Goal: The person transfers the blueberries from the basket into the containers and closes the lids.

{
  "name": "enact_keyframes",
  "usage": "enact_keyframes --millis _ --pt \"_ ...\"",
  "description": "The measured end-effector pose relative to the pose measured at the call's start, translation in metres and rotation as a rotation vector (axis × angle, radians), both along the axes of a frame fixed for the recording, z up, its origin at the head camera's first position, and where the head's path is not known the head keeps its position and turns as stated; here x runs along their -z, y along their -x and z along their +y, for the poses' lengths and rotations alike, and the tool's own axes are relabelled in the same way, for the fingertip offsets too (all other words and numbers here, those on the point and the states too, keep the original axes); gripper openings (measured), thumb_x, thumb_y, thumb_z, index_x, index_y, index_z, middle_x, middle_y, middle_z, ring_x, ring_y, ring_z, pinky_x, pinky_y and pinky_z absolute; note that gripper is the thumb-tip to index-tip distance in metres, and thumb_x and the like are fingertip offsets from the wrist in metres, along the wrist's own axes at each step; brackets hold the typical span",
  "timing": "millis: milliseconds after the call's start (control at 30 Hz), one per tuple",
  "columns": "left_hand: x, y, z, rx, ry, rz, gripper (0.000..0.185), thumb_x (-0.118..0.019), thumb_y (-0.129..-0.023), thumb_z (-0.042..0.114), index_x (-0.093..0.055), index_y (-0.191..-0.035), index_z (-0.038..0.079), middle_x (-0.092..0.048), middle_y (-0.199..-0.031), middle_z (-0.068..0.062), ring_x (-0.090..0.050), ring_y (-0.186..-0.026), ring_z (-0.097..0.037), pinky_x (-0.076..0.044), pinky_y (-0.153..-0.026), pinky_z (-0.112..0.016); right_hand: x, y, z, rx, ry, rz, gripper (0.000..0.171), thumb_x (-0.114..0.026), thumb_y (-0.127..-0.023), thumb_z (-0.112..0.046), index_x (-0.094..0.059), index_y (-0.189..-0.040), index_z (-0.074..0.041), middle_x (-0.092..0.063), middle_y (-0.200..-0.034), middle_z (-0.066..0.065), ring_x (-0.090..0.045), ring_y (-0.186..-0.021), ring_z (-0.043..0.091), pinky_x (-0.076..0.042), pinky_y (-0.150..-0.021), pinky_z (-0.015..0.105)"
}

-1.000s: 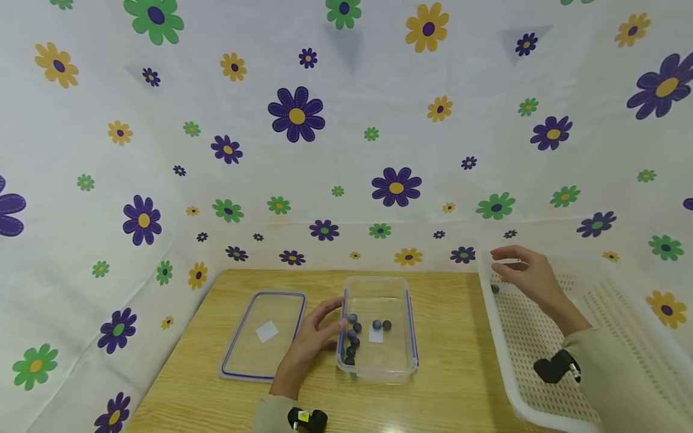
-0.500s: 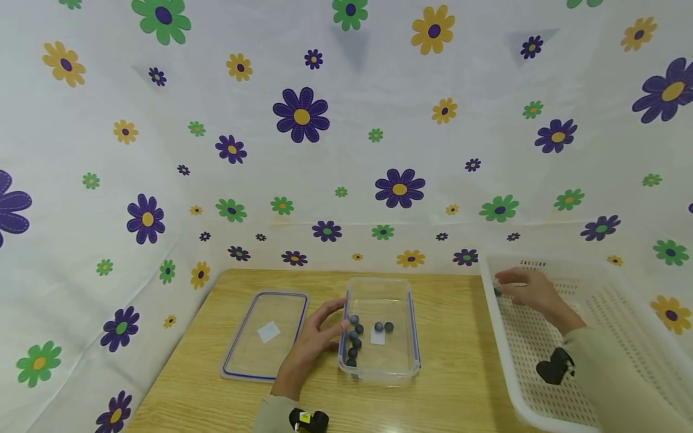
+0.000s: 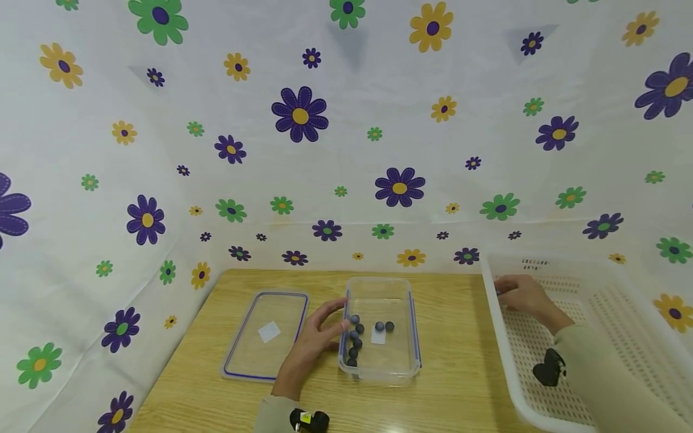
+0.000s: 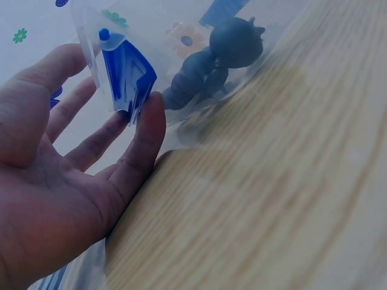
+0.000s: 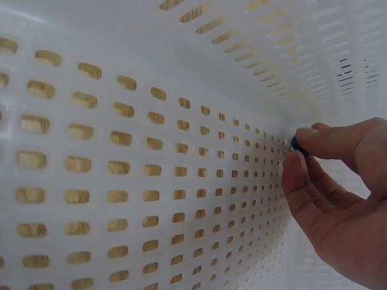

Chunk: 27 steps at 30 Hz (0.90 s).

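Inside the white perforated basket at the right of the wooden surface, the right hand pinches a small dark blue ball between the thumb and fingers, close to the basket's left wall at its far end. Only a sliver of the ball shows in the right wrist view, so most of it is hidden inside the grip. The left hand rests with straight, relaxed fingers against the left wall of the clear plastic container, touching its blue clip and steadying it without curling round it. Several more dark balls lie inside the container, mostly along its left side. The container's lid lies flat on the surface just to the left. Judging by the look of it, the ball is light, round and smooth, so it will likely roll freely and slip from a loose hold; a fingertip pinch across its middle, as shown, seems the surest place to take it. The basket's slotted floor may catch or deflect it if it drops.
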State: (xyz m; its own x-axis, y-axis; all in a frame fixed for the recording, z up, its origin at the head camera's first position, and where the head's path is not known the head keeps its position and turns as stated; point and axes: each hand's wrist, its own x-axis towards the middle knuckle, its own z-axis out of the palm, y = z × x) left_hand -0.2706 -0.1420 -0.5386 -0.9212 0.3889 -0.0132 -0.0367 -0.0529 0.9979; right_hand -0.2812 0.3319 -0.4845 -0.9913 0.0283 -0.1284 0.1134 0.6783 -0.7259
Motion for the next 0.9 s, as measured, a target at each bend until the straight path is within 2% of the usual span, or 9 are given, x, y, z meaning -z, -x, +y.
enact_keyframes --millis 167,400,667,767,900 --pt "-0.001 -0.001 0.002 0.008 0.001 0.002 0.061 -0.072 -0.098 0.024 -0.047 -0.154 0.013 -0.036 -0.161 -0.01 -0.062 -0.117 -0.032 -0.06 -0.082 -0.046 -0.006 -0.004 0.003 0.011 -0.024 0.017 0.041 -0.067 -0.086 0.001 -0.06 -0.124 0.016 -0.063 -0.117 0.035 -0.066 -0.094 0.035 -0.061 -0.077 0.042" --pt "-0.001 0.0 0.003 0.011 -0.001 0.011 0.059 -0.072 -0.099 0.025 -0.05 -0.152 0.016 -0.036 -0.161 -0.009 -0.063 -0.117 -0.032 -0.06 -0.082 -0.046 -0.021 -0.013 0.007 -0.025 0.025 0.081 0.027 -0.061 -0.095 0.004 -0.062 -0.12 0.015 -0.059 -0.119 0.037 -0.067 -0.097 0.037 -0.062 -0.076 0.041" --pt "0.0 0.001 0.001 0.008 -0.007 0.012 0.06 -0.072 -0.099 0.023 -0.048 -0.153 0.015 -0.035 -0.161 -0.011 -0.064 -0.115 -0.032 -0.06 -0.083 -0.047 -0.04 -0.025 0.013 -0.095 0.123 0.148 0.026 -0.055 -0.101 0.006 -0.054 -0.123 0.021 -0.056 -0.117 0.04 -0.071 -0.094 0.038 -0.062 -0.076 0.038" --pt "0.001 0.001 0.001 0.002 -0.012 0.004 0.059 -0.072 -0.099 0.021 -0.049 -0.153 0.015 -0.036 -0.161 -0.011 -0.064 -0.114 -0.031 -0.06 -0.084 -0.047 -0.047 -0.029 0.014 -0.106 0.111 0.189 0.027 -0.056 -0.102 0.003 -0.055 -0.124 0.019 -0.058 -0.117 0.037 -0.071 -0.097 0.038 -0.062 -0.077 0.036" --pt "0.001 0.001 0.002 0.003 -0.018 0.007 0.06 -0.072 -0.099 0.02 -0.048 -0.153 0.013 -0.036 -0.161 -0.013 -0.065 -0.113 -0.031 -0.06 -0.082 -0.047 -0.06 -0.035 0.012 -0.107 0.083 0.244 0.03 -0.058 -0.103 -0.002 -0.055 -0.126 0.016 -0.061 -0.117 0.033 -0.071 -0.095 0.029 -0.061 -0.079 0.035"
